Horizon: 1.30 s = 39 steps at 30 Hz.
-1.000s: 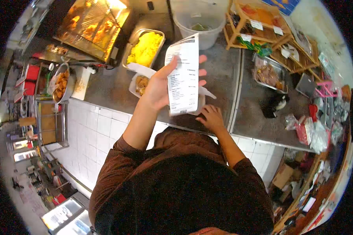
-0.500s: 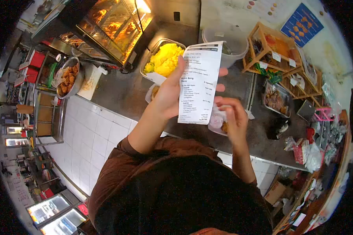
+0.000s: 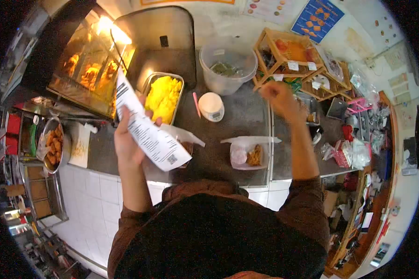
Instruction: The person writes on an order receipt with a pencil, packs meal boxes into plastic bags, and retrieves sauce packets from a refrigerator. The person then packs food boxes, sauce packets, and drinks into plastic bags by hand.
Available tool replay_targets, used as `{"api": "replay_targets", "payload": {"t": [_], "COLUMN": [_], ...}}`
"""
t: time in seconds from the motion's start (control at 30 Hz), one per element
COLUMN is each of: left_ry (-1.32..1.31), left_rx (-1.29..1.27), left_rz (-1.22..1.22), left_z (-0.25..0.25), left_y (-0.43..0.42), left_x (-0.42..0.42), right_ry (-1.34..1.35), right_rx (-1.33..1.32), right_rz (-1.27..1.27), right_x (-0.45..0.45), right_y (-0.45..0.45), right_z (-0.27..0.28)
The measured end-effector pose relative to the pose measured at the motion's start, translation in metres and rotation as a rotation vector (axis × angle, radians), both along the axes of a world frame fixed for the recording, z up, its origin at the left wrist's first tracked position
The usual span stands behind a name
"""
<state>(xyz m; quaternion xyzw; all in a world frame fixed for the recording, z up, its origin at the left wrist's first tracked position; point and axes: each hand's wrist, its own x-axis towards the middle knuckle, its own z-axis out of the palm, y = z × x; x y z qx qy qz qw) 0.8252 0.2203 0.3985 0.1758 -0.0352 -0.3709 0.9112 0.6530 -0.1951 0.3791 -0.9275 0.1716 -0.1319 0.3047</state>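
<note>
My left hand (image 3: 129, 144) grips a long printed receipt (image 3: 156, 139), which tilts down to the right over the counter. Behind the paper sits a paper food box (image 3: 193, 136), partly hidden. Another open food box (image 3: 249, 166) holds a pale round portion and a brown fried piece. My right hand (image 3: 284, 100) is raised in front of the wooden rack (image 3: 265, 53) of packets; motion blurs its fingers, and I cannot make out anything in them. A metal tray (image 3: 180, 93) of yellow rice stands beyond my left hand.
A kitchen scale (image 3: 214, 114) with a white bowl stands mid-counter beside a pink-handled utensil (image 3: 196, 104). Behind it is a clear plastic tub (image 3: 208, 76). At left are a lit warming cabinet (image 3: 86, 69) and a metal bowl (image 3: 65, 144) of fried chicken. Plastic bags (image 3: 361, 153) crowd the right.
My left hand has carried the receipt left and tilted it. My right hand has moved away from the receipt, up and right towards the rack. The view has shifted, exposing the scale and both boxes.
</note>
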Motion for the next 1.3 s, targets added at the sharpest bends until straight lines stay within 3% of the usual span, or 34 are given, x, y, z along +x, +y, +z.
{"api": "replay_targets", "payload": {"t": [0.07, 0.13, 0.27, 0.33, 0.37, 0.43, 0.47, 0.53, 0.63, 0.67, 0.7, 0.73, 0.8, 0.87, 0.97, 1.0, 1.1, 1.17, 1.2, 1.27, 1.3], "left_ry": [-0.073, -0.024, -0.026, 0.082, 0.021, 0.04, 0.075, 0.086, 0.028, 0.014, 0.018, -0.017, -0.065, -0.064, 0.031, 0.03, 0.001, -0.037, -0.076, -0.068, -0.123], "left_rx": [0.102, 0.131, 0.169, 0.247, 0.261, 0.316, 0.374, 0.43, 0.248, 0.181, 0.147, 0.142, 0.043, 0.045, -0.136, -0.141, -0.192, -0.161, -0.134, -0.074, 0.009], "left_rz": [0.099, 0.125, 0.107, 0.096, 0.057, 0.069, 0.074, 0.112, 0.018, -0.017, -0.043, -0.019, -0.087, -0.115, -0.261, -0.28, -0.353, -0.378, -0.383, -0.416, -0.424], "left_z": [0.001, 0.0, -0.001, 0.003, -0.003, -0.011, -0.013, -0.019, -0.014, -0.015, -0.008, -0.002, -0.002, 0.005, 0.004, 0.002, 0.001, 0.005, 0.007, 0.007, 0.004], "left_y": [0.001, -0.006, -0.038, -0.052, -0.053, -0.063, -0.061, -0.065, -0.06, -0.058, -0.058, -0.06, -0.055, -0.052, -0.052, -0.054, -0.062, -0.073, -0.08, -0.097, -0.107], "left_x": [0.0, -0.002, -0.008, -0.02, -0.022, -0.022, -0.027, -0.028, -0.03, -0.028, -0.031, -0.034, -0.032, -0.036, -0.036, -0.035, -0.045, -0.06, -0.068, -0.088, -0.098], "right_ry": [-0.247, -0.114, 0.171, -0.166, -0.177, 0.153, 0.224, 0.218, 0.055, -0.049, -0.335, -0.291, -0.292, -0.029, -0.034, 0.059, 0.136, 0.123, 0.119, -0.257, -0.381], "right_rx": [-0.215, -0.416, -0.473, -1.225, -1.224, -0.596, -0.541, -0.684, -0.833, -0.865, -0.805, -0.87, -0.718, -0.092, 0.577, 0.663, 0.538, 0.057, 0.059, 0.584, 0.688], "right_rz": [-0.273, -0.422, -0.448, -0.208, -0.209, -0.299, -0.304, -0.245, -0.128, -0.099, -0.081, -0.091, -0.108, -0.224, -0.048, -0.009, -0.168, -0.464, -0.477, -0.381, -0.283], "right_x": [0.008, 0.03, 0.087, 0.118, 0.126, 0.147, 0.155, 0.153, 0.109, 0.084, 0.051, 0.019, -0.038, -0.089, -0.142, -0.147, -0.164, -0.169, -0.163, -0.152, -0.147], "right_y": [-0.108, -0.21, -0.341, -0.382, -0.39, -0.348, -0.344, -0.351, -0.316, -0.281, -0.193, -0.165, -0.088, -0.019, 0.04, 0.059, 0.086, 0.096, 0.1, 0.121, 0.141], "right_z": [0.006, -0.001, -0.049, -0.077, -0.078, -0.055, -0.056, -0.042, 0.008, 0.031, 0.066, 0.071, 0.08, 0.067, -0.015, -0.032, -0.102, -0.115, -0.105, -0.058, -0.034]}}
